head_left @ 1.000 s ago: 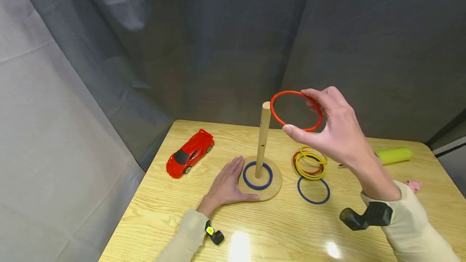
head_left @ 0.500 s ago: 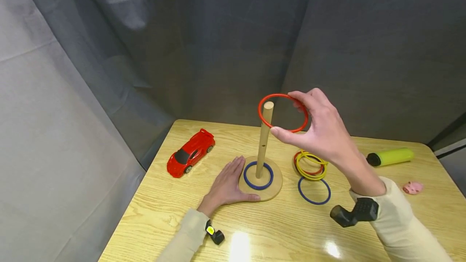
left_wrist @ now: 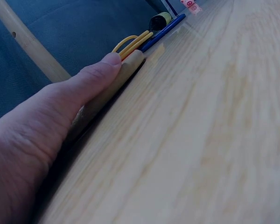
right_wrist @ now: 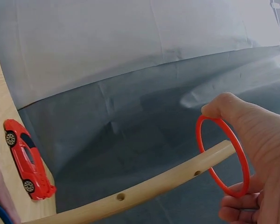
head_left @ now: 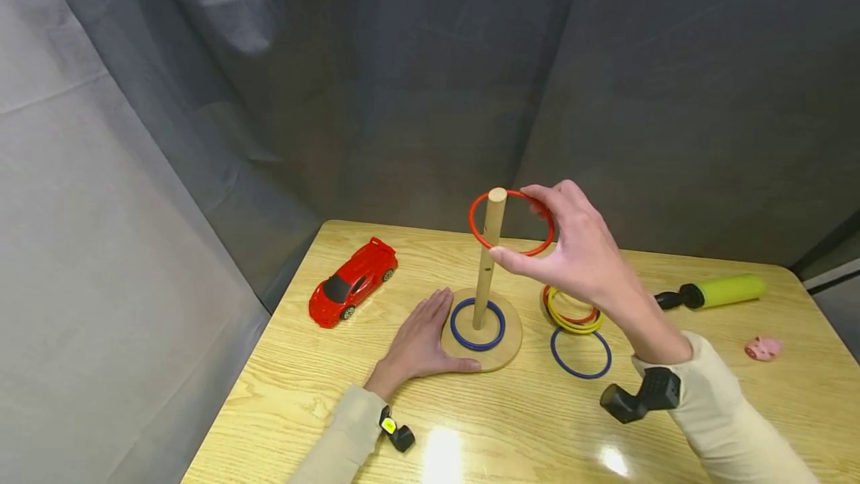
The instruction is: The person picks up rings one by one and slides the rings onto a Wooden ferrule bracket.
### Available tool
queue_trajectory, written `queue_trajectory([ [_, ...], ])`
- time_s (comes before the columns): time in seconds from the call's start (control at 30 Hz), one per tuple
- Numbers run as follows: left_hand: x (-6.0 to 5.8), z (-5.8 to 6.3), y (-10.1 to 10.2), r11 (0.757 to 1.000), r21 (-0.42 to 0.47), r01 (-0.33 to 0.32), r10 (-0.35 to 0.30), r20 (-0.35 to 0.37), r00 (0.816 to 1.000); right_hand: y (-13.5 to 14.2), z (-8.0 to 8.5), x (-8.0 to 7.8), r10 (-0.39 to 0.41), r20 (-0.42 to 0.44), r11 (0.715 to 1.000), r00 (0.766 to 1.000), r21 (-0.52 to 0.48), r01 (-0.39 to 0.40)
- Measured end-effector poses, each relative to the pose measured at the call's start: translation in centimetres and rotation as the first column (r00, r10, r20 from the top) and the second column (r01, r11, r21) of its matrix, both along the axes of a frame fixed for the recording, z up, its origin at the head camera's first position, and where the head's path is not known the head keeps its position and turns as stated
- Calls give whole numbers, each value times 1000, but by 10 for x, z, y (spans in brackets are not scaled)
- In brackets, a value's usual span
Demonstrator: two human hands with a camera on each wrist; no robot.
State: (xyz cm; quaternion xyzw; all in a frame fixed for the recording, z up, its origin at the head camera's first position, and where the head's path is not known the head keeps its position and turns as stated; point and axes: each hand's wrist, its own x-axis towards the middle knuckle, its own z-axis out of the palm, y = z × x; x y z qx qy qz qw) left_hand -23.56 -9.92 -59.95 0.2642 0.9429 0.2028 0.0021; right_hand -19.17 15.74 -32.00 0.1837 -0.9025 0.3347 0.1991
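In the head view, my right hand [head_left: 579, 245] pinches a red ring [head_left: 553, 226] between its thumb and fingers. The ring is around the upper end of a wooden peg [head_left: 485, 275]. From the right wrist view, the peg's tip shows through the red ring [right_wrist: 246, 172]. My left hand [head_left: 423, 342] rests against the left and front rim of the round wooden base [head_left: 509, 342], fingers straight. Its thumb [left_wrist: 95, 79] lies along the rim in the left wrist view. A blue ring [head_left: 457, 334] lies on the base around the peg's foot.
Right of the base lie a blue ring [head_left: 583, 376] and a pile of yellow rings [head_left: 576, 329] and a red one. Farther right are a green pump-like cylinder [head_left: 731, 290] and a pink pig toy [head_left: 763, 348]. A red toy car [head_left: 352, 282] stands at left. Dark curtain [head_left: 416, 95] hangs behind.
My right hand has moved left and slightly down with the red ring, from right of the peg to around its upper end. My left hand has stayed at the base.
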Motion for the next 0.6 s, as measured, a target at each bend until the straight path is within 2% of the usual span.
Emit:
queue_trajectory([
  [0.27, -1, -1, -1, 1000, 3, 6, -6, -20, 1000, -2, -23, -3, 23, 35, 1000, 999, -6, -23],
  [0.6, 0, 0, -1, 1000, 11, 10, -10, -29, 1000, -6, -62, -4, 22, 64, 1000, 998, -14, -21],
])
